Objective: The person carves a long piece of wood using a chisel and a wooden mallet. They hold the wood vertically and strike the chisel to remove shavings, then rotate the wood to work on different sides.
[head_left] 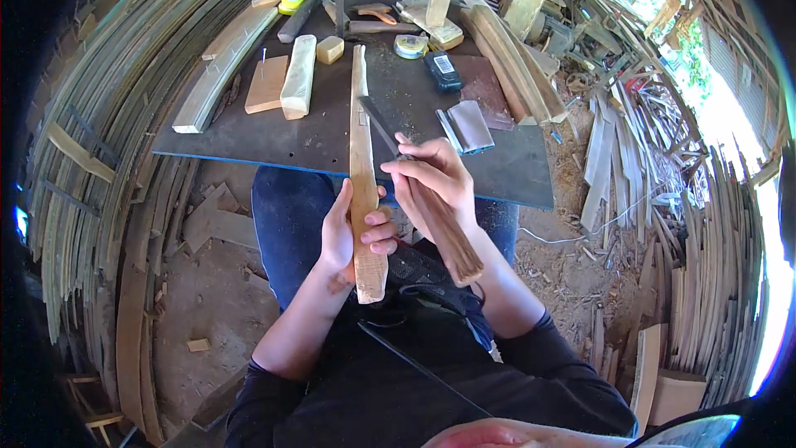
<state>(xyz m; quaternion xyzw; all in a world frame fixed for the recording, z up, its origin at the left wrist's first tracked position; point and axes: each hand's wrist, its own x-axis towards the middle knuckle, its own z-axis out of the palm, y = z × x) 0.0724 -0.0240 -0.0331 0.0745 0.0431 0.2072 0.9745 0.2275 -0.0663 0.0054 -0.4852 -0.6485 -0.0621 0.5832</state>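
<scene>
My left hand [338,236] is wrapped round the lower part of a long, pale wooden strip [361,162], which points away from me with its far end over the table. A small rectangle is marked on the strip's upper face. In my right hand [439,178] is a chisel [445,236] with a thick brown wooden handle, gripped near the blade. Its dark metal blade slants up and left, with the tip at the marked rectangle; whether it touches the wood I cannot tell.
On the dark table [249,139] lie wooden blocks [298,79], a board with upright nails [267,87], a yellow round roll [410,46], a black device [444,71] and a folded grey sheet [469,126]. Long timber beams [514,66] edge its right side. Stacked wood strips [91,199] stand around.
</scene>
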